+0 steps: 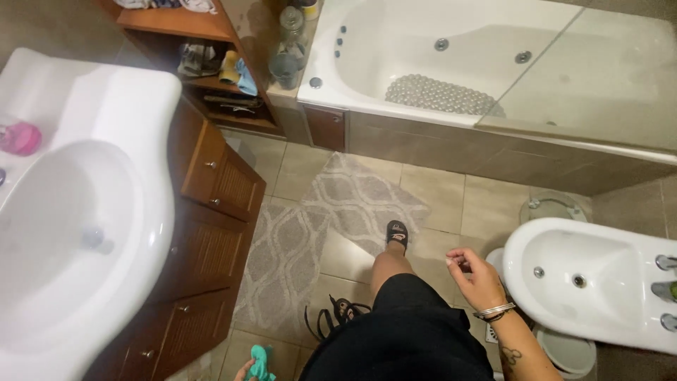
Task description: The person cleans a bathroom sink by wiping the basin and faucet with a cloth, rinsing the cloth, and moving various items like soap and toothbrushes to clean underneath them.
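A teal cloth (261, 362) is clutched in the left hand (245, 370), seen only partly at the bottom edge. The right hand (477, 276) is held empty above the floor, fingers loosely curled, a bracelet (494, 310) on its wrist. Just beyond the cloth black sandals (334, 315) are seen, then a folded grey rug (331, 219) under one foot (397, 234). Right of the empty hand stands a white bidet (599, 282); farthest lies the bathtub (423, 56)

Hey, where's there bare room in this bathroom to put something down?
Free patches: the white sink counter behind the basin, beyond the pink bottle; bare tiles between the grey rug and the bidet; the bathtub rim. Crowded: the wooden shelves, and the floor by the black sandal near the left hand.
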